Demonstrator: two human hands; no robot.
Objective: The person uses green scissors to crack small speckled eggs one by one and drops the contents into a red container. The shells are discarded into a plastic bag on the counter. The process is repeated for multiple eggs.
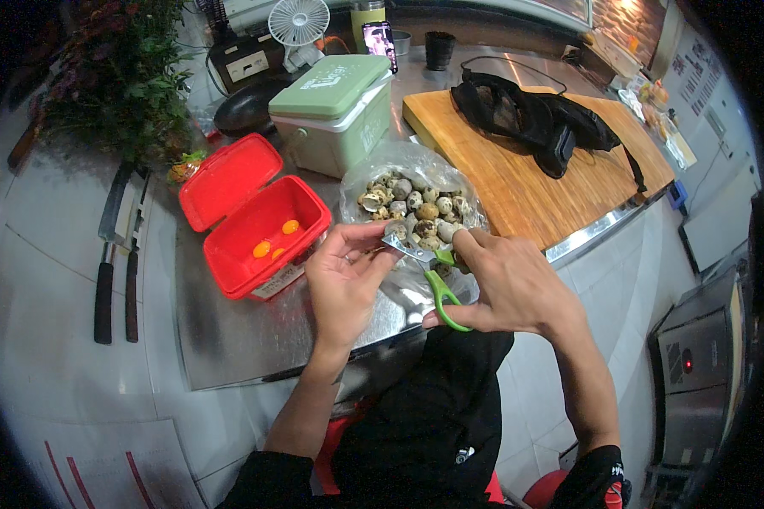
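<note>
My left hand (pixel 345 276) is closed, pinching a small speckled quail egg (pixel 397 230) at its fingertips, partly hidden by scissor blades. In my right hand (pixel 518 280) are scissors with green handles (pixel 446 304); the thumb is at one loop, and the open blades meet the egg. Just beyond both hands, a clear plastic bag (pixel 437 159) lies spread with many speckled quail eggs (pixel 416 200) in it. To the left stands an open red plastic box (pixel 310 201), its lid folded back. A few orange yolks (pixel 261 248) lie at its bottom.
Behind the red box stands a green cooler box (pixel 331 102) beside a black pan (pixel 246 108). A wooden board (pixel 586 199) at right carries a black bag (pixel 518 110). A small fan (pixel 299 23) and a phone (pixel 379 46) are at the back. Knives (pixel 106 280) hang at left.
</note>
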